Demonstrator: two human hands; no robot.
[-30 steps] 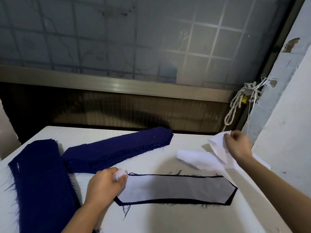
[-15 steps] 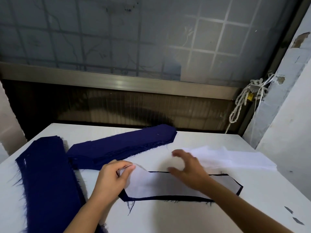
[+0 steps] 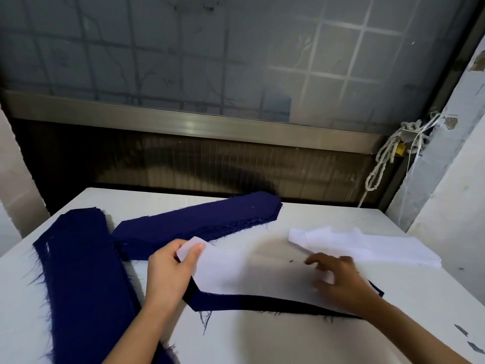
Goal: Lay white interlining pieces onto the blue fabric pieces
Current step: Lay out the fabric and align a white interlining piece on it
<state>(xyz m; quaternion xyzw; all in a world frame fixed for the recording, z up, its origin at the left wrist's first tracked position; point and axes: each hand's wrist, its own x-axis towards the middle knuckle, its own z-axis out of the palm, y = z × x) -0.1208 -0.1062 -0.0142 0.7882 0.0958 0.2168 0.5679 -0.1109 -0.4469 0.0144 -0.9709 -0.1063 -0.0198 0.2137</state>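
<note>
At centre frame, on the white table (image 3: 262,342), a white interlining piece (image 3: 249,274) lies over a blue fabric piece (image 3: 262,303), whose dark edge shows along the lower side. Left hand (image 3: 168,271) pinches the interlining's left corner, lifted off the fabric. Right hand (image 3: 338,277) rests on the interlining, fingers spread, blurred. A stack of white interlining (image 3: 367,245) sits at right of frame. Two blue fabric stacks lie at left (image 3: 78,279) and upper centre (image 3: 199,222).
</note>
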